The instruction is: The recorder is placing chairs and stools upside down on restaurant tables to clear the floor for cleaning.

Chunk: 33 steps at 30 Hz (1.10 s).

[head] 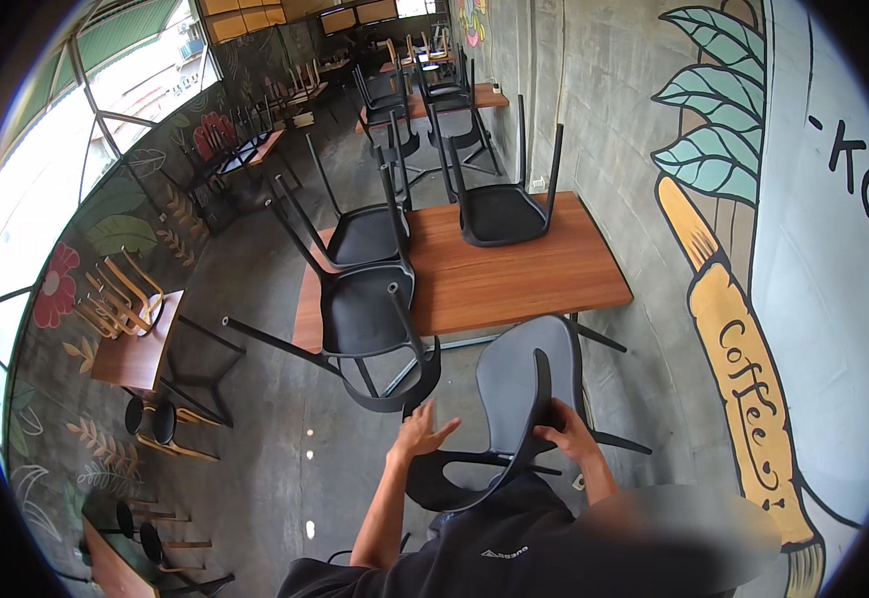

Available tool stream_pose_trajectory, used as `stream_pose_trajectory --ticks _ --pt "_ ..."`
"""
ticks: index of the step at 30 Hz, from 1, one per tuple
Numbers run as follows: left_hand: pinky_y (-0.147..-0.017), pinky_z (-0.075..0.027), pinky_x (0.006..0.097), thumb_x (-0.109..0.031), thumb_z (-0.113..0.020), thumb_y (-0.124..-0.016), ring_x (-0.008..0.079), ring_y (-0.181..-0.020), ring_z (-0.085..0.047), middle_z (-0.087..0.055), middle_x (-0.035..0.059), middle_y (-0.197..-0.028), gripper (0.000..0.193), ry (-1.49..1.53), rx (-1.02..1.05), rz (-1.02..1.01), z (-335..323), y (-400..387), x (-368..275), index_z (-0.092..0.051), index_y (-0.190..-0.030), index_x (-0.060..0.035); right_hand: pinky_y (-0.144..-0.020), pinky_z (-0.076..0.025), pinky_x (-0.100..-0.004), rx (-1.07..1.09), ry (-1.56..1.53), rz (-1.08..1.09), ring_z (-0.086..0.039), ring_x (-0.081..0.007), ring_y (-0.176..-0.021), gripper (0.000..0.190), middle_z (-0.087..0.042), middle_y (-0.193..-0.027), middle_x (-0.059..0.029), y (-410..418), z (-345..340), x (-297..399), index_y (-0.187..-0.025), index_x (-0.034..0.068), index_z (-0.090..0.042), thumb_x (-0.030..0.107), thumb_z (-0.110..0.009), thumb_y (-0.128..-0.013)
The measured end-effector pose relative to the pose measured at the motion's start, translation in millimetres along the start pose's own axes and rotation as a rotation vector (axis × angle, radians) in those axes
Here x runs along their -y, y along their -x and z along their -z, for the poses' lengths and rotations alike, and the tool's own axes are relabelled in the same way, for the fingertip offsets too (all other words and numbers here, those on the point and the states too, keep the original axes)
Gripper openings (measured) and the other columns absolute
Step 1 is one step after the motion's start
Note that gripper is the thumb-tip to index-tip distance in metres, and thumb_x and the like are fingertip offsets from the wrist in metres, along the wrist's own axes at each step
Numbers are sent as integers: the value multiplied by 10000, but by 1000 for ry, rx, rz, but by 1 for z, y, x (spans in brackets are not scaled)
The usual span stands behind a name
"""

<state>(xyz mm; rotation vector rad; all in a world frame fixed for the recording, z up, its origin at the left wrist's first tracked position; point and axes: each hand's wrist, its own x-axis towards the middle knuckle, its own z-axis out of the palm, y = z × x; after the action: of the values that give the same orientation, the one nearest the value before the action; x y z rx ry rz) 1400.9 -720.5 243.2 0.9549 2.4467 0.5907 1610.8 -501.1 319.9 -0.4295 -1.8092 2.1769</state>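
A black plastic chair (528,381) stands on the floor in front of me, at the near side of a brown wooden table (517,284). My right hand (573,433) is on the right armrest edge of this chair, fingers curled round it. My left hand (421,433) is at the chair's left side, fingers spread, beside the backrest rim of an upturned black chair (369,306); whether it touches either is unclear. Two more black chairs, one at the back left (369,235) and one at the right (505,214), rest upside down on the tabletop with legs up.
A concrete wall (614,224) with painted murals runs along the right. At the left stand a small table (132,362) with upturned wooden-legged stools and low stools (165,422) beside it. Farther back, more tables (490,96) carry upturned chairs. Grey floor (262,374) lies between the rows.
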Motion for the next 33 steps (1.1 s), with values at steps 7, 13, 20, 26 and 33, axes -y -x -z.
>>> stream_pose_trajectory --ticks 7,13,20,26,33 --pt "-973 -380 352 -170 -536 -775 279 -1232 -414 -457 178 -1252 634 1457 574 -354 2 7 -140 -297 -1332 19 -758 -462 -291 75 538 65 -577 -148 -842 470 -614 -901 -80 18 -40 9 -1058 -34 -539 263 -743 -757" --pt "-903 -439 318 41 -395 -496 284 -1142 -485 -475 150 -1147 820 1761 583 -198 -10 30 -161 -324 -1312 5 -744 -441 -266 58 173 -118 -571 -130 -825 323 -611 -888 -64 47 -5 -11 -1056 13 -559 144 -672 -783" --pt "-912 -436 385 7 -422 -483 328 -1059 -531 -464 160 -1205 823 1674 586 -184 -1 26 -152 -359 -1304 11 -860 -427 -372 -1247 857 -558 -498 -261 -1018 491 -494 -1151 -130 91 128 -167 -1081 20 -501 303 -659 -712" --pt "-921 -425 355 43 -403 -503 342 -1124 -503 -438 177 -1263 827 1683 713 -271 17 30 -128 -313 -1325 9 -826 -449 -415 -1367 -1280 -227 -502 -288 -910 573 -488 -944 -138 90 154 -199 -964 -26 -469 427 -640 -656" --pt "-898 -462 332 30 -418 -544 293 -1088 -545 -503 196 -1244 717 1143 604 -145 54 12 -21 -390 -1259 78 -633 -397 -332 -1186 -1296 82 -443 -212 -571 462 -417 -578 -47 95 128 -196 -653 80 -395 497 -592 -679"
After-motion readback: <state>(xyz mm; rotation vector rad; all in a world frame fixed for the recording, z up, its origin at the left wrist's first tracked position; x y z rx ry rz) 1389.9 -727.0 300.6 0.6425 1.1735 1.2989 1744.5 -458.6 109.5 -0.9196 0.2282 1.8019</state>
